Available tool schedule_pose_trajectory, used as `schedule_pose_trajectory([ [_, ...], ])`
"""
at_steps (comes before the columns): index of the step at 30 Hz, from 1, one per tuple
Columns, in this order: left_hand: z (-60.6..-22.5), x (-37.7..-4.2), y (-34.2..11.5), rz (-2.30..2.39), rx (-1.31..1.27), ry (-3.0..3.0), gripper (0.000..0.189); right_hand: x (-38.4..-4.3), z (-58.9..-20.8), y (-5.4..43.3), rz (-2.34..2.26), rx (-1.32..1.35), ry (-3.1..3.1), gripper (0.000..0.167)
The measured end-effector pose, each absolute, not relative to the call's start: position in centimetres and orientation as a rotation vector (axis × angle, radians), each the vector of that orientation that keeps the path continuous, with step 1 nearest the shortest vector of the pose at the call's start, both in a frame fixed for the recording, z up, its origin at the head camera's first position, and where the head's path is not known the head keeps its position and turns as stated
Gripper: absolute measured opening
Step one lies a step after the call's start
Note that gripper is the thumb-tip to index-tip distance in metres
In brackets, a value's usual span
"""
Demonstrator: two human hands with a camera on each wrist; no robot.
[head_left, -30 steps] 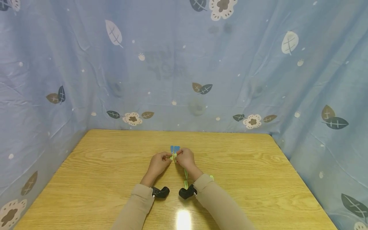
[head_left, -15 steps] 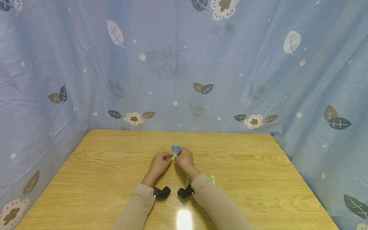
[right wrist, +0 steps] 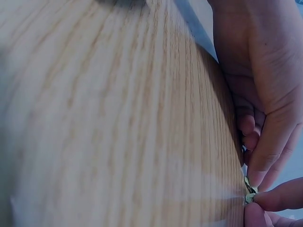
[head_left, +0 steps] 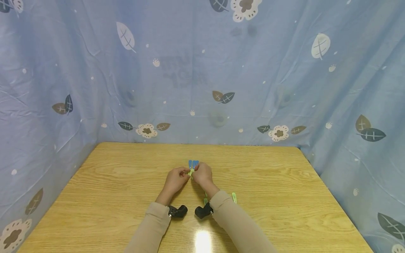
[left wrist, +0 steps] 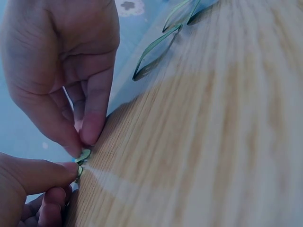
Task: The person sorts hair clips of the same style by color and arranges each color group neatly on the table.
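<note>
Toward the far side of the wooden table, my left hand (head_left: 176,180) pinches a small green snap hair clip (left wrist: 79,171) between thumb and forefinger. Right beside it, my right hand (head_left: 203,174) pinches a second green hair clip (left wrist: 84,155), and the fingertips of both hands nearly meet. Just beyond the fingers lie several blue hair clips (head_left: 190,164) side by side, partly covered by the right hand. In the right wrist view, the green clips (right wrist: 250,197) sit low against the tabletop, mostly hidden by fingertips.
Nearer the person, more green hair clips (head_left: 205,201) lie under the right forearm, partly hidden. Another green clip (head_left: 234,197) is to the right of that sleeve. A patterned blue curtain (head_left: 202,77) surrounds the table (head_left: 272,175) at the back and sides.
My right hand has shifted slightly left, toward the left hand, and the gap between the green clips has narrowed. The left hand stays almost in place.
</note>
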State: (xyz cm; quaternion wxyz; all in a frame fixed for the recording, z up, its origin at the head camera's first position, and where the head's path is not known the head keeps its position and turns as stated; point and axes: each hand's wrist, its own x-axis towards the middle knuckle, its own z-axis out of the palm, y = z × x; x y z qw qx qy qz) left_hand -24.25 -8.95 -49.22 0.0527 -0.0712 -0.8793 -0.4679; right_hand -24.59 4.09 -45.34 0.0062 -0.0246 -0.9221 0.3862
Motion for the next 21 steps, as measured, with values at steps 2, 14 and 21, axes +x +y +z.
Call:
schedule_pose_trajectory([
  [2, -49.2, -24.3, -9.0, -1.424, -0.214, -2.673, 0.022, -24.6, -45.4, 4.1, 1.205, -0.068, -2.883, 0.009],
  [14, -49.1, -24.2, -8.8, -1.424, -0.204, -2.668, 0.021, -24.4, -45.6, 4.2, 1.244, -0.061, -2.856, 0.008],
  [21, -49.0, -24.2, -8.9, -1.425, -0.21, -2.673, 0.021, -24.2, -45.6, 5.4, 1.36, -0.052, -2.815, 0.014],
])
